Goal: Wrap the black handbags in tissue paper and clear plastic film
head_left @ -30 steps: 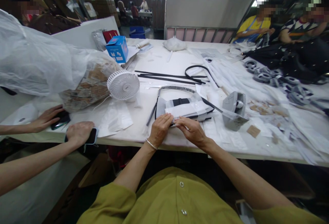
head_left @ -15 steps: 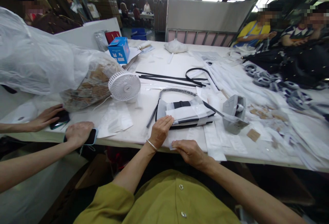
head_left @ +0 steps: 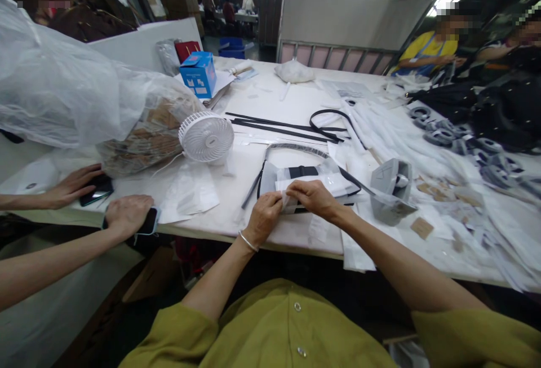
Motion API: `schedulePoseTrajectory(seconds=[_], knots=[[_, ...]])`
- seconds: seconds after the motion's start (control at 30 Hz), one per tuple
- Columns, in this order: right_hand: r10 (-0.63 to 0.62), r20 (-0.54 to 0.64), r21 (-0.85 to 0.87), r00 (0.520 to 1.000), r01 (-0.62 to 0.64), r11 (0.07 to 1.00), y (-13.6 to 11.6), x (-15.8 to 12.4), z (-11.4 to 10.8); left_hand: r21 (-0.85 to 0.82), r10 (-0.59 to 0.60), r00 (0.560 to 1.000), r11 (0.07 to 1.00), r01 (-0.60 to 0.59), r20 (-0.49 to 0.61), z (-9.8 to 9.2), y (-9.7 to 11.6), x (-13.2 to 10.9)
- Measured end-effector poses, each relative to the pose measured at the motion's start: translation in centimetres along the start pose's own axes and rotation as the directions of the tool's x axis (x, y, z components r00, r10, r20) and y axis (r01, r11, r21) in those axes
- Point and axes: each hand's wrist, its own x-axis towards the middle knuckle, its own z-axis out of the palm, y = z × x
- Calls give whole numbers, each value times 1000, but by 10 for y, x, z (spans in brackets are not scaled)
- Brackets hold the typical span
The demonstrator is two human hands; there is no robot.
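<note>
A grey and black padded piece in clear plastic wrap lies on the white table in front of me. My left hand curls at its near left corner, fingers closed on the wrap's edge. My right hand pinches the same white wrap edge from the right, fingers bent over it. Both hands meet at the front of the bundle. A silver bracelet sits on my left wrist.
A small white fan stands left of the bundle. A grey tape dispenser stands right. Black strips, a blue box, plastic bags and grey rings lie around. Another person's hands rest on phones at the left edge. Two people sit far right.
My right hand came up from the table's near edge onto the bundle and now pinches the wrap beside my left hand. The left hand's fingers have curled closed.
</note>
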Motion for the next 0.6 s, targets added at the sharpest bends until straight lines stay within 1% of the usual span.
schedulePoseTrajectory(seconds=[0.07, 0.13, 0.23, 0.3, 0.4, 0.5, 0.6], knots=[[66, 4, 27, 998, -66, 997, 5, 1, 1, -45, -53, 998, 998, 52, -14, -1, 0, 0], [102, 4, 38, 995, -102, 994, 7, 1, 2, -83, -84, 996, 993, 82, -14, -2, 0, -1], [101, -2, 41, 995, -101, 994, 8, -1, 3, -109, -71, 997, 992, 70, -2, -4, -2, 0], [55, 9, 48, 998, -55, 997, 7, -4, 1, -111, -51, 999, 993, 51, 4, -5, -5, 0], [-65, 27, 34, 997, 64, 997, 5, -12, -5, -104, -9, 1000, 994, 12, 28, -7, -10, 1], [-171, 28, -10, 985, 171, 985, 1, -22, -11, -92, 24, 998, 996, -19, 50, -7, -13, 0], [-266, 75, -30, 961, 269, 963, -2, -28, -17, -70, 22, 998, 997, -17, 63, -8, -12, -1]])
